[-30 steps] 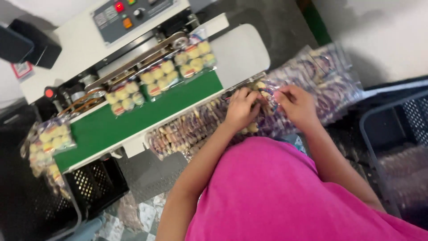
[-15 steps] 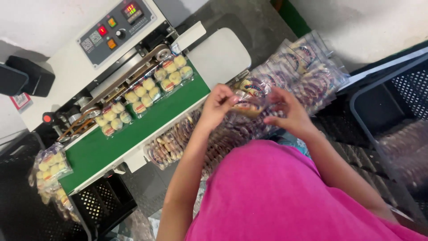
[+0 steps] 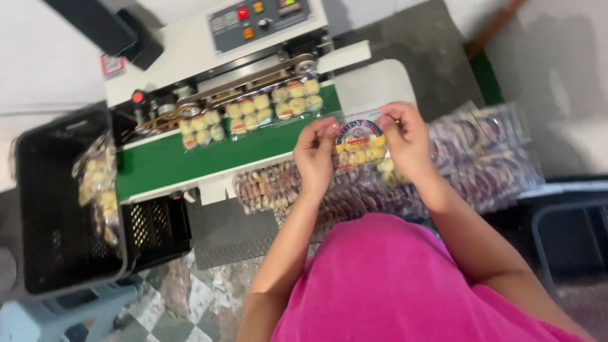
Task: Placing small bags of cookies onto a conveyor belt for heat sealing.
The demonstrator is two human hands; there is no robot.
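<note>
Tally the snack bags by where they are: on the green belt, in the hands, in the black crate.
Bags on the green belt: 3
Bag held by the left hand and right hand: 1
Bags in the black crate: at least 2, overlapping
Total: at least 6

Glossy clear plastic packet of yellow biscuits (image 3: 358,147), matt green rubbery conveyor belt (image 3: 190,158), white painted-metal sealing machine (image 3: 190,47), black perforated plastic crate (image 3: 57,209).
</note>
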